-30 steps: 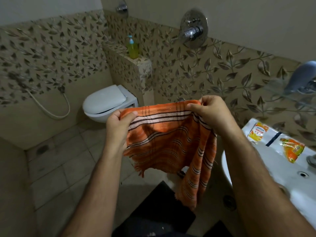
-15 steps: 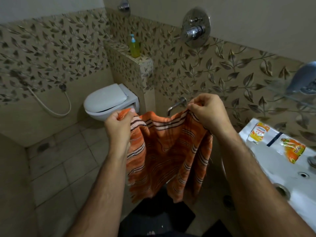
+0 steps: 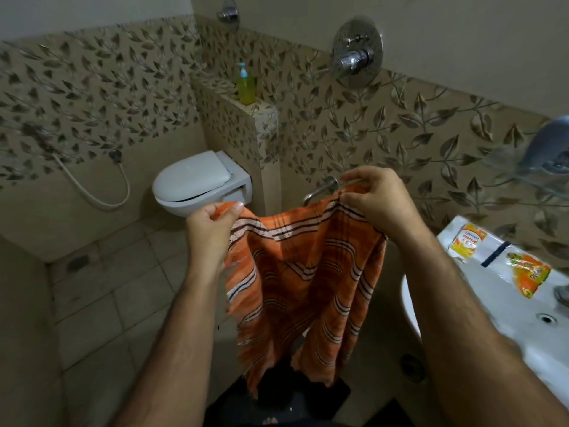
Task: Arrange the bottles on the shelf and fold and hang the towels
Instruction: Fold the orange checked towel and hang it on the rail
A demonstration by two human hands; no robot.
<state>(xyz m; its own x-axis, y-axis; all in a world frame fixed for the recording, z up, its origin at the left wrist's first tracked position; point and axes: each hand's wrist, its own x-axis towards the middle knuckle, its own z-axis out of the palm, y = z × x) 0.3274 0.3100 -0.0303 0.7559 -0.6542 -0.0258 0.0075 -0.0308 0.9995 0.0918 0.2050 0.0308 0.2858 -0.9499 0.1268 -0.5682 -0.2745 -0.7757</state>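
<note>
Both hands, left hand (image 3: 212,229) and right hand (image 3: 374,198), pinch the towel's (image 3: 308,272) top corners. It has dropped toward the towel ring (image 3: 321,189) at twelve o'clock, so hanging looks imminent.

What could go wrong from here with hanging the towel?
1. The orange towel is pinched only at its top edge by the left hand and right hand; a slip could drop it onto the floor.
2. The towel ring is partly hidden behind the towel, so threading could miss.
3. It may hang bunched and uneven.
</note>
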